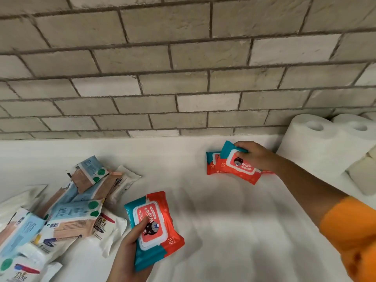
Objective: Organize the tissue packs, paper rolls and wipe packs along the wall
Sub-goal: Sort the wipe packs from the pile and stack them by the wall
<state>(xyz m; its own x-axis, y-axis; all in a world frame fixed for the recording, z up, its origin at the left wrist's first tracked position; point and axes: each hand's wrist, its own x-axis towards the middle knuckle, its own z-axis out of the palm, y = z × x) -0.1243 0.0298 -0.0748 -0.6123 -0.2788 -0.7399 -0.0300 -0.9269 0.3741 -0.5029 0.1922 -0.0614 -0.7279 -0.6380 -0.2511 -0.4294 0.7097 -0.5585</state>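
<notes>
My left hand point(130, 253) holds a red and teal wipes pack point(154, 226) low over the white surface, thumb on its lid. My right hand point(254, 155) grips another red and teal wipes pack point(234, 165) near the wall, on top of a matching pack point(210, 163) that lies flat beneath it. White paper rolls point(317, 143) stand upright against the brick wall at the right. A loose heap of tissue packs point(81, 202) in blue, peach and white lies at the left.
The grey brick wall point(183, 68) runs across the back. The white surface point(234, 231) stretches between the heap and the rolls. More small rolls point(364, 174) lie at the far right edge. My orange sleeve point(354, 231) covers the right forearm.
</notes>
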